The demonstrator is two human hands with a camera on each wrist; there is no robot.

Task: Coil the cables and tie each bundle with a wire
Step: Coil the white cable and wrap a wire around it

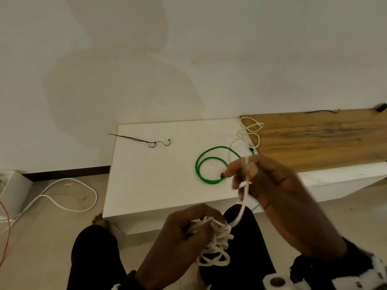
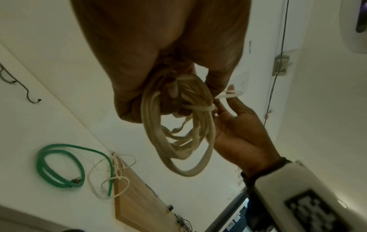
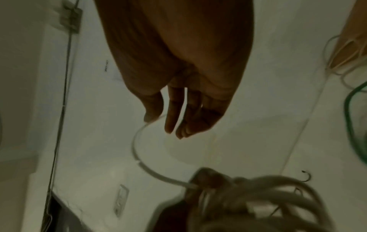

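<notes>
My left hand (image 1: 188, 227) grips a coiled white cable bundle (image 1: 215, 245) over my lap; in the left wrist view its fingers (image 2: 172, 92) curl through the loops (image 2: 178, 141). A white tie strip (image 1: 244, 197) is wrapped round the bundle (image 2: 198, 108) and runs up to my right hand (image 1: 248, 172), which pinches its free end above the table's front edge. The right wrist view shows the strip (image 3: 137, 149) arcing from my right hand (image 3: 158, 122) down to the blurred bundle (image 3: 258, 204).
A loosely looped green cable (image 1: 211, 164) and a thin cream cable (image 1: 249, 132) lie on the low white table (image 1: 157, 174). A black wire (image 1: 146, 141) lies at its back left. A wooden board (image 1: 324, 139) adjoins on the right. A white cable (image 1: 62, 195) trails on the floor.
</notes>
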